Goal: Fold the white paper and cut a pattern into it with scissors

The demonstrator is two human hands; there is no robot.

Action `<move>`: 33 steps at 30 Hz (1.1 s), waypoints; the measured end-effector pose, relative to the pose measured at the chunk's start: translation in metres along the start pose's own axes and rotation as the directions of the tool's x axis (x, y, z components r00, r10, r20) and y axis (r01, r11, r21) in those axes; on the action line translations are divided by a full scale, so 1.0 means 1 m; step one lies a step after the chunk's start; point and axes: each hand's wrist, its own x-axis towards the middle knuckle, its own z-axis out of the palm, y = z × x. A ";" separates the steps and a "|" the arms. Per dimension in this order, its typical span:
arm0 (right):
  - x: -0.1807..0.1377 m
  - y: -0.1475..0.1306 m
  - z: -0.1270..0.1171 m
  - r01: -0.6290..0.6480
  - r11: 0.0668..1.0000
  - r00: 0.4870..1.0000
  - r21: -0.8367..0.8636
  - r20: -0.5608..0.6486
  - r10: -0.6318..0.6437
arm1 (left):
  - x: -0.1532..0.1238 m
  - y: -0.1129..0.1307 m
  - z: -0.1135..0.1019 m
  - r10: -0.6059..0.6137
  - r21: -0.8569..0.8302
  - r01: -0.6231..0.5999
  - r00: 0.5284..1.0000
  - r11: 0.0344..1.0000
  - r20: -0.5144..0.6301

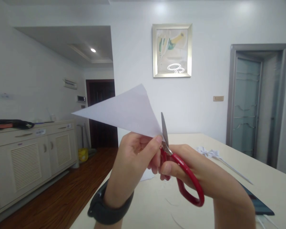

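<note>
Above a cream-coloured, smooth-topped bench, two bare hands meet near the middle of the view. The left hand, with a black wristband around its wrist, has its grip pinched between thumb and fingers on the lower edge of a white paper triangle; this is held up off the bench, its long point reaching toward ten o'clock from that hand. Just beside it at three o'clock, the right hand has its grip wrapped around a pair of red-handled metal scissors, the thumb lying on the handle. One blade stands nearly toward twelve o'clock at the paper's right-hand corner; where the second blade lies cannot be told. A red loop hangs toward five o'clock from the pivot. Below the hands, part of a flat white sheet and thin white scraps lie on the bench. At three o'clock from the scissors' pivot rests a cluster of white curled paper on a slim white stem; at four o'clock, partly hidden by the right forearm, a dark flat rectangular object.
</note>
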 end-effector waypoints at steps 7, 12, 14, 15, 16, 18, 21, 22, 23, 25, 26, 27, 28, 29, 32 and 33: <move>0.000 0.007 -0.002 -0.033 0.999 0.999 0.013 0.013 0.033 | 0.005 -0.003 -0.002 0.010 0.066 -0.010 1.000 0.998 0.013; 0.000 0.010 -0.003 -0.027 0.999 0.999 0.038 0.022 0.026 | 0.005 -0.003 -0.004 0.024 0.092 -0.022 0.999 0.995 -0.021; -0.001 0.010 -0.003 -0.038 0.999 0.999 0.033 0.026 0.037 | 0.004 -0.004 -0.004 0.026 0.093 -0.021 0.999 0.995 -0.045; -0.001 0.010 -0.003 -0.043 0.999 0.999 0.027 0.027 0.043 | 0.003 -0.005 -0.004 0.028 0.094 -0.022 0.998 0.995 -0.056; -0.001 0.010 -0.003 -0.049 0.999 0.998 0.021 0.030 0.049 | 0.003 -0.006 -0.005 0.029 0.096 -0.023 0.998 0.995 -0.064; -0.002 0.010 -0.003 -0.053 0.998 0.998 0.013 0.031 0.053 | 0.003 -0.006 -0.005 0.028 0.093 -0.022 0.997 0.995 -0.065; -0.002 0.008 -0.003 -0.056 0.998 0.998 0.024 0.033 0.055 | 0.003 -0.007 -0.006 0.020 0.067 -0.018 0.999 0.998 -0.034; -0.001 0.008 -0.003 -0.051 0.998 0.998 0.036 0.032 0.049 | 0.004 -0.006 -0.007 0.013 0.059 -0.012 1.000 0.998 -0.017; -0.001 0.007 -0.004 -0.045 0.998 0.999 0.048 0.029 0.044 | 0.004 -0.006 -0.007 0.006 0.052 -0.006 1.000 0.999 0.000; 0.000 0.006 -0.004 -0.042 0.997 0.999 0.060 0.021 0.041 | 0.005 -0.006 -0.008 -0.002 0.047 0.000 1.000 0.999 0.028; 0.001 0.006 -0.004 -0.044 0.997 0.999 0.059 0.017 0.043 | 0.005 -0.006 -0.009 -0.002 0.047 0.000 0.999 0.999 0.035; 0.001 0.006 -0.004 -0.044 0.997 0.999 0.059 0.015 0.043 | 0.005 -0.006 -0.009 -0.001 0.047 -0.001 0.999 0.999 0.037; 0.001 0.007 -0.004 -0.040 0.997 0.999 0.062 0.015 0.039 | 0.005 -0.006 -0.009 -0.002 0.048 0.000 0.999 0.999 0.036; 0.001 0.007 -0.003 -0.031 0.997 0.999 0.066 0.016 0.030 | 0.005 -0.006 -0.009 -0.005 0.049 0.003 0.999 0.999 0.036; 0.000 0.007 -0.003 -0.006 0.997 1.000 0.073 0.021 0.005 | 0.005 -0.006 -0.009 -0.017 0.050 0.015 0.999 0.999 0.036; 0.000 0.008 -0.002 -0.007 0.997 1.000 0.070 0.022 0.006 | 0.005 -0.005 -0.009 -0.015 0.051 0.013 0.999 0.999 0.038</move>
